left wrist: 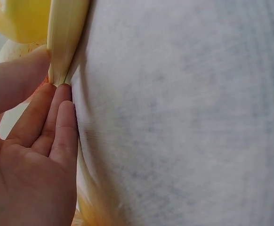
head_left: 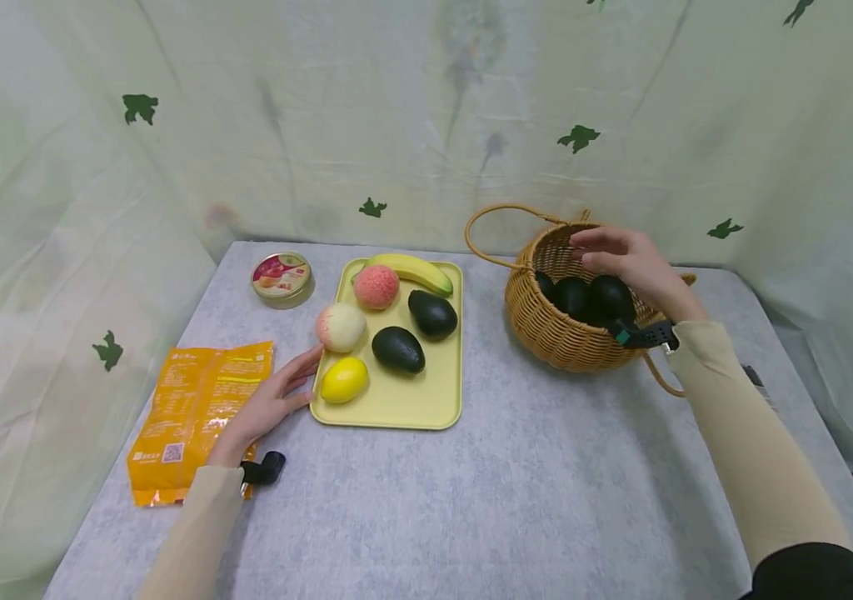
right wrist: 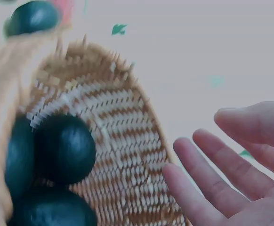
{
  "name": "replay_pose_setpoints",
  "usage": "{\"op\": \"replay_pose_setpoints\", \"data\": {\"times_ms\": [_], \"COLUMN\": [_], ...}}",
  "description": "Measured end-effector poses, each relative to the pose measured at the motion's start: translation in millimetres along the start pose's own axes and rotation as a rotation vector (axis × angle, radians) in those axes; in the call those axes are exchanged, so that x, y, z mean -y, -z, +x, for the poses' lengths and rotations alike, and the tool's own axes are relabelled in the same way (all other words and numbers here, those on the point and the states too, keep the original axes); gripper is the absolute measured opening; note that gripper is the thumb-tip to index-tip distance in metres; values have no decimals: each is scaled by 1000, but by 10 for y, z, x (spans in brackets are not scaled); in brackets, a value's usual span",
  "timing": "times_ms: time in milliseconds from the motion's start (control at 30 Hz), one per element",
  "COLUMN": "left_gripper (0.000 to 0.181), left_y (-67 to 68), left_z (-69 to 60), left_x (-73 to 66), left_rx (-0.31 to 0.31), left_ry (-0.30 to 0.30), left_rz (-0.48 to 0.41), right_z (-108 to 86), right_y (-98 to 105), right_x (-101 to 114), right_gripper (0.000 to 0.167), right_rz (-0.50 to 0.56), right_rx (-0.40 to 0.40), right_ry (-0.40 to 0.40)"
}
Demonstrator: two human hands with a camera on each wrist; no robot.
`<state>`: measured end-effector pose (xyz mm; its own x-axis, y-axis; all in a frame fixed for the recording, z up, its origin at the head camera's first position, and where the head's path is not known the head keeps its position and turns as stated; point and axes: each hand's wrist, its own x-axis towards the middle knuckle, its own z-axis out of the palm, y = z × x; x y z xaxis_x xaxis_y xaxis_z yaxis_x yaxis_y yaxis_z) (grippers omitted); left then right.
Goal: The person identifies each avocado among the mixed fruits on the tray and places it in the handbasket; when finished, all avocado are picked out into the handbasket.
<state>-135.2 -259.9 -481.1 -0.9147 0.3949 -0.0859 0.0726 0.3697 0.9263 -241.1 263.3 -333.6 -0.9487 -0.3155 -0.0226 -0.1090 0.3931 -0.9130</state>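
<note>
My left hand (head_left: 272, 406) touches the left edge of a yellow tray (head_left: 426, 408), with thumb and straight fingertips against the rim in the left wrist view. On the tray lie a banana (head_left: 417, 271), a pink peach (head_left: 376, 287), a pale peach (head_left: 341, 327), a lemon (head_left: 345, 380) and two dark avocados (head_left: 398, 349). Over the mouth of a wicker basket (head_left: 561, 346) hovers my right hand (head_left: 636, 265), fingers spread and holding nothing. Dark avocados (right wrist: 65, 148) sit inside the basket; the right wrist view shows a gap between them and the fingers.
An orange packet (head_left: 190, 417) lies left of the tray, partly beneath the left forearm. Behind it stands a round tin (head_left: 281, 279). The basket's looped handle (head_left: 497, 208) sticks out toward the tray. A patterned cloth wall (head_left: 426, 125) rises behind the table.
</note>
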Motion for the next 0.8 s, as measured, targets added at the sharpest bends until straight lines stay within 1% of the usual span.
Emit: {"op": "replay_pose_setpoints", "data": {"times_ms": [100, 233, 367, 500, 633, 800], "left_gripper": [65, 66, 66, 66, 66, 65], "left_y": [2, 8, 13, 16, 13, 11], "left_z": [5, 4, 0, 0, 1, 4], "left_x": [9, 24, 28, 32, 31, 38], "left_rx": [0, -2, -4, -4, -3, -1], "left_ry": [-2, 10, 20, 15, 14, 16], "left_rz": [11, 12, 3, 3, 3, -2], "right_z": [-18, -11, -3, 16, 49, 95], "right_y": [-56, -211, -444, -719, -1000, -1337], "right_x": [59, 137, 208, 267, 285, 237], "right_gripper": [37, 34, 33, 31, 31, 32], "right_rz": [94, 192, 222, 240, 265, 330], "right_rx": [1, 27, 71, 129, 186, 240], "right_ry": [54, 112, 166, 216, 238, 228]}}
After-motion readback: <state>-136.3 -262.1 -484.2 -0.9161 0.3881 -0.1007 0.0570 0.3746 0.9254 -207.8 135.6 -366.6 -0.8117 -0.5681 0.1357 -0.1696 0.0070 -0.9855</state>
